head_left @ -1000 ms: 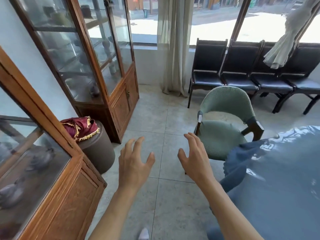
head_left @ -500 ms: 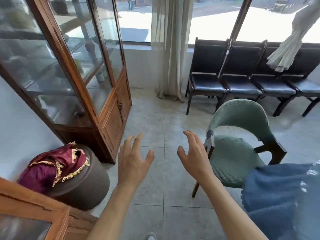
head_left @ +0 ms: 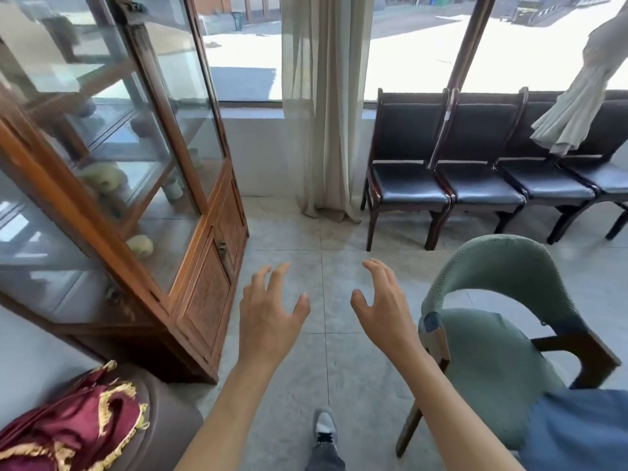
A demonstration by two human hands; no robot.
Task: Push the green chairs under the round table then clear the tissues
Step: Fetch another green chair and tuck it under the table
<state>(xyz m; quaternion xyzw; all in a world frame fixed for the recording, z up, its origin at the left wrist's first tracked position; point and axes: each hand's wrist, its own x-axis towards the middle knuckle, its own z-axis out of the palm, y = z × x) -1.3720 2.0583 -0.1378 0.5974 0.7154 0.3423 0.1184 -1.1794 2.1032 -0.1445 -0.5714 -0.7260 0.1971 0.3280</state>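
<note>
A green upholstered chair (head_left: 499, 362) with dark wooden arms stands at the right, its seat partly tucked under the blue cloth of the round table (head_left: 584, 433) in the lower right corner. My left hand (head_left: 268, 317) and my right hand (head_left: 384, 311) are both held out over the tiled floor, fingers spread, holding nothing. My right hand is just left of the chair's near armrest, not touching it. No tissues are in view.
A tall wood and glass cabinet (head_left: 204, 277) lines the left side. A round brown stool (head_left: 170, 426) with a red gold-fringed cloth (head_left: 78, 433) sits at the lower left. A row of black chairs (head_left: 475, 185) stands under the window, beside a curtain (head_left: 326, 107).
The view has moved forward and left past the table, so the green chair and table cloth have slid toward the right edge. Both hands stay open and raised.
</note>
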